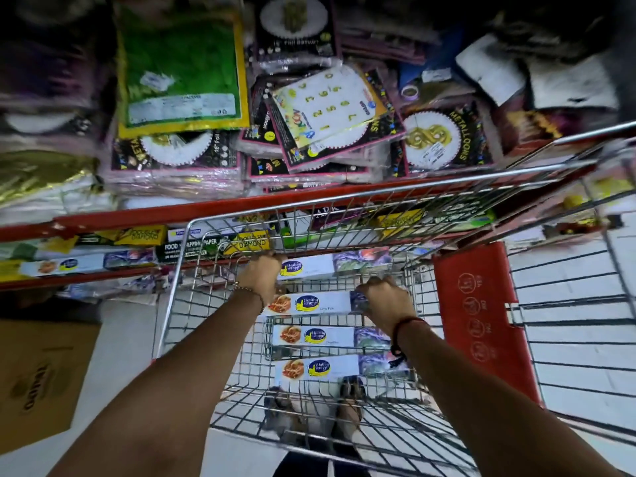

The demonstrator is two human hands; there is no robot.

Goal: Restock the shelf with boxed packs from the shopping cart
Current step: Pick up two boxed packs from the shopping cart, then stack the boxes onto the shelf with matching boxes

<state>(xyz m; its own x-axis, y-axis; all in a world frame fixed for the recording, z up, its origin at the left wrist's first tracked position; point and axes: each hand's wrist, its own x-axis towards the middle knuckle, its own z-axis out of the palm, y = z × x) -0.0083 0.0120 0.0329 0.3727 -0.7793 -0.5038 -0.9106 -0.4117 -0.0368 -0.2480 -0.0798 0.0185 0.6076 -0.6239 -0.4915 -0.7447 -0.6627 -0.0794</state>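
Note:
Both my arms reach down into the wire shopping cart (179,287). Several long white cling-film boxes lie side by side on its floor. My left hand (262,273) grips the left end of the farthest box (320,266). My right hand (387,299) closes over the right end of the second box (316,304). Two more boxes (323,336) lie nearer to me, untouched. The red-edged shelf (137,215) stands just beyond the cart, and a matching box (86,265) lies on its lower level at the left.
The upper shelf level holds stacked balloon packs (433,139) and a green packet (182,70). Food-wrapping-paper boxes (192,247) lie on the lower level. A brown carton (41,376) stands on the floor at the left. The cart's red seat flap (478,315) is on the right.

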